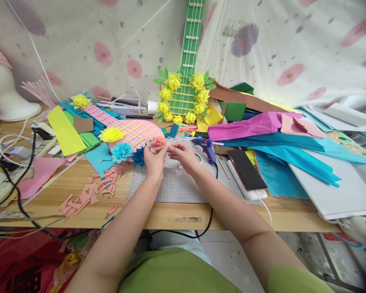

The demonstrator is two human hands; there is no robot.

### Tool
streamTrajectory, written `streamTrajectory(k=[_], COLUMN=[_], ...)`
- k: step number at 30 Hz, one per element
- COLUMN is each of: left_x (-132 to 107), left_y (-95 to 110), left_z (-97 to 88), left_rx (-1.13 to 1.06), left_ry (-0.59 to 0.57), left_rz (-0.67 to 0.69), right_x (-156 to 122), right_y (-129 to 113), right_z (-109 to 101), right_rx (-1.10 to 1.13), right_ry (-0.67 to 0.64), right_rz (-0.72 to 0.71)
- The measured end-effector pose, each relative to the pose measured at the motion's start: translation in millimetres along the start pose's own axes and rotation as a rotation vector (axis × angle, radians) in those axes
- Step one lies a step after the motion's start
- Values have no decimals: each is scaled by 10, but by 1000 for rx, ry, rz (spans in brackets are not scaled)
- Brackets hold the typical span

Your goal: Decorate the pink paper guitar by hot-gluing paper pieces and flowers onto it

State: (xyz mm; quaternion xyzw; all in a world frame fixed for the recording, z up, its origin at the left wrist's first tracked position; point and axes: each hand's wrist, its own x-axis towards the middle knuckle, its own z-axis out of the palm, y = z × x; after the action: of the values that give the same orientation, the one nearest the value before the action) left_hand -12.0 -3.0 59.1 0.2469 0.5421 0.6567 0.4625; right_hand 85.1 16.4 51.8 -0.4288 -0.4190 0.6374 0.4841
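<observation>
My left hand [154, 158] is closed, its thumb and fingers pinching a coral paper flower [160, 141] whose ruffled top shows above them. Right beside it, my right hand [184, 154] pinches a small pale pink paper piece [168, 144] against the left fingertips; its exact shape is mostly hidden. Both hands are over the grey cutting mat [183, 187]. Just behind and left of them lies a pink paper guitar [143, 131] with yellow strips, and around it a yellow flower [112, 134], a light blue flower [121, 152] and a dark blue flower [138, 156].
A blue glue gun [208, 148] rests right of my hands, its cord running off the table's front. Further right are a phone [247, 170] and crepe paper [250, 126]. Pink scraps [85, 197] lie left. A green paper guitar [187, 81] stands behind.
</observation>
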Motion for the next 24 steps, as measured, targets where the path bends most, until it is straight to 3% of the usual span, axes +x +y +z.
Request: streamTrajectory(k=[3, 5, 8, 11, 14, 19, 24], left_x=[73, 187, 436, 675, 812, 853, 880], left_y=[9, 93, 342, 610, 742, 668, 559], left_z=[-47, -117, -269, -413, -475, -394, -337], left_rx=[57, 150, 448, 978, 1335, 1575, 1683], left_ry=[-51, -123, -259, -462, -663, -897, -1014], left_rz=[28, 125, 485, 730, 977, 1222, 1290], right_x=[17, 33, 46, 50, 68, 126, 146], right_y=[11, 9, 24, 84, 162, 221, 211], right_z=[32, 18, -33, -64, -43, 24, 48], right_rx=[47, 69, 81, 74, 72, 80, 62], right_ry=[46, 88, 136, 175, 201, 215, 224], right_rz=[23, 35, 75, 141, 193, 222, 251])
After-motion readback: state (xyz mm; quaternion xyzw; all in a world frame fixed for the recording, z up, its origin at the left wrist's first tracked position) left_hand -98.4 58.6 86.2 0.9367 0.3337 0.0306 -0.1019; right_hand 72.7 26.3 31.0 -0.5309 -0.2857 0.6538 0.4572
